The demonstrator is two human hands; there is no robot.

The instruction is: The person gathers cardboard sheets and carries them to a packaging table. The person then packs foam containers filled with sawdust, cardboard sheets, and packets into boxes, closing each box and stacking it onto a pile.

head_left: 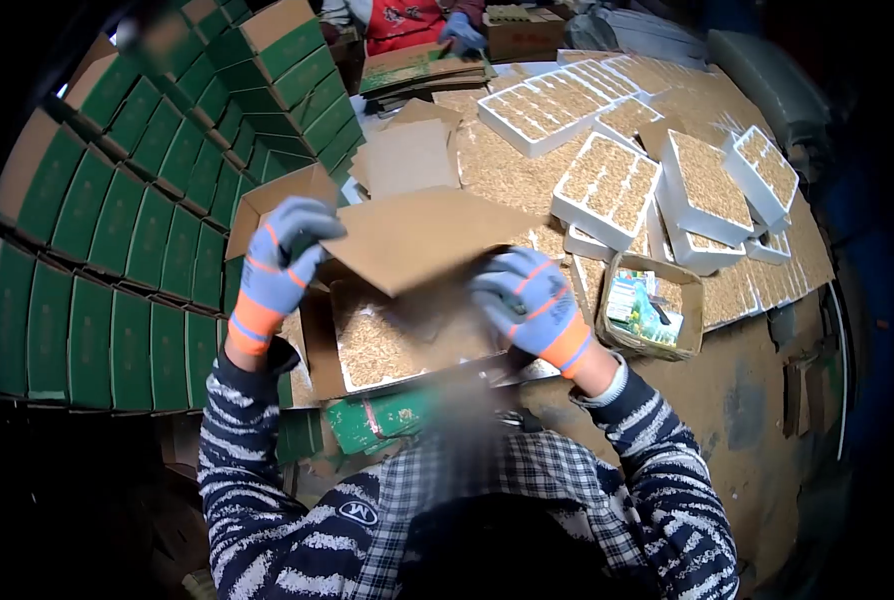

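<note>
Brown cardboard sheet lies slantwise between the person's two hands, above a carton; whether the sheet is joined to this carton, I cannot tell. The left hand, in a grey glove with orange bands, has its fingers bent at the left end of the sheet. The right hand, in a similar glove, is at the opposite end, and its fingertips are partly hidden. For both hands I cannot tell if the grip is tight on the cardboard or only touching it. Below the sheet, inside the carton, a white tray is seen with pale shavings, partly covered by a blur.

Near the right hand, a basket contains colourful packets. Beyond it, more white trays filled with shavings stand on the worktop, some leaning on others. Green cartons are stacked in rows on the left side. Across the worktop, another person in a red apron has a gloved hand above a pile of flat cardboard.
</note>
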